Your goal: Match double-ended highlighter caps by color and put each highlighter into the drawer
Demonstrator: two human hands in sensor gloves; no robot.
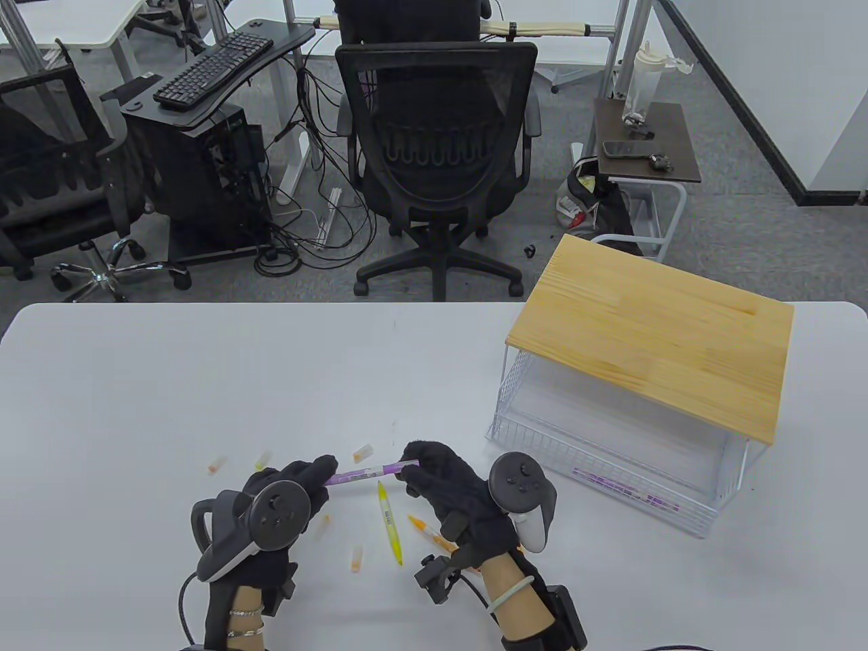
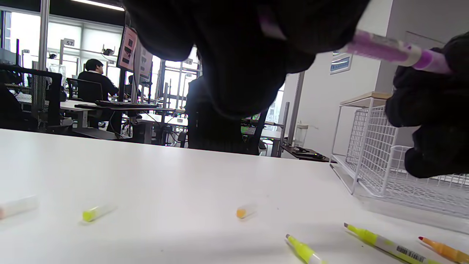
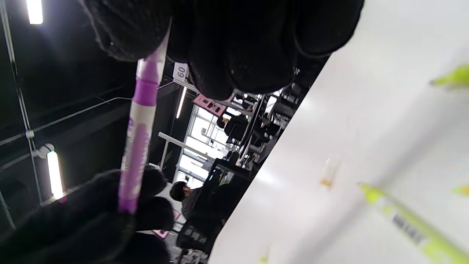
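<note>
Left hand (image 1: 285,491) and right hand (image 1: 441,475) each pinch an end of the purple highlighter (image 1: 369,470), holding it level above the table (image 1: 135,380), left of the wire drawer (image 1: 610,468), yellow highlighter (image 1: 389,522) and orange highlighter (image 1: 430,532) lying just below it.

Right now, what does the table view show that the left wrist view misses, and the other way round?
Only the table view shows the wooden top over the wire drawer, both trackers, and the scattered caps around the hands. Only the left wrist view shows the uncapped tips of the yellow highlighter and orange highlighter up close. Both show the purple highlighter held between the left hand and right hand, and the wire drawer.
</note>
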